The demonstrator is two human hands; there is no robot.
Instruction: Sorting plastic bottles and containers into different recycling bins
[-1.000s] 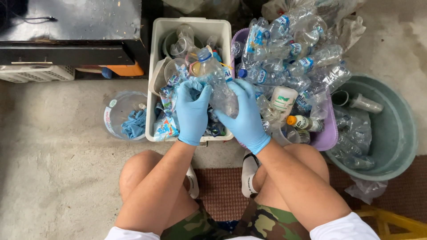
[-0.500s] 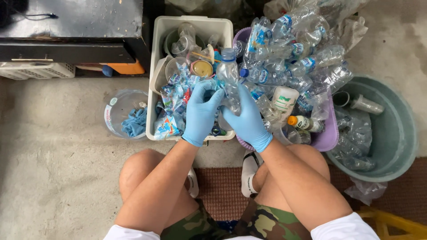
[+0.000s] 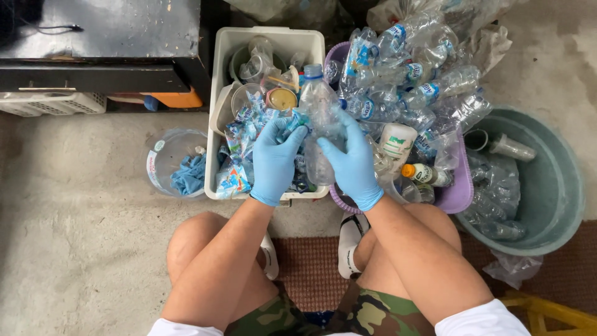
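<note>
Both hands wear blue gloves and sit over the white rectangular bin [image 3: 219,93]. My right hand [image 3: 351,163] grips a clear crushed plastic bottle [image 3: 320,106] with a blue cap, held lengthwise. My left hand [image 3: 275,158] pinches a strip of blue-and-white label at the bottle's side, fingers curled around it. Under the hands the bin holds torn labels, plastic cups and lids. To the right, a purple basket [image 3: 457,198] is heaped with clear bottles [image 3: 410,81] that still carry blue labels.
A green round tub [image 3: 559,186] at the right holds stripped clear bottles. A small clear container [image 3: 177,165] with blue caps stands left of the bin. A black cabinet [image 3: 102,43] is at the back left. My knees and white shoes rest on a brown mat [image 3: 308,267].
The bottle has turned from crosswise to lengthwise with its blue cap pointing away. My left hand has shifted to the label at its side.
</note>
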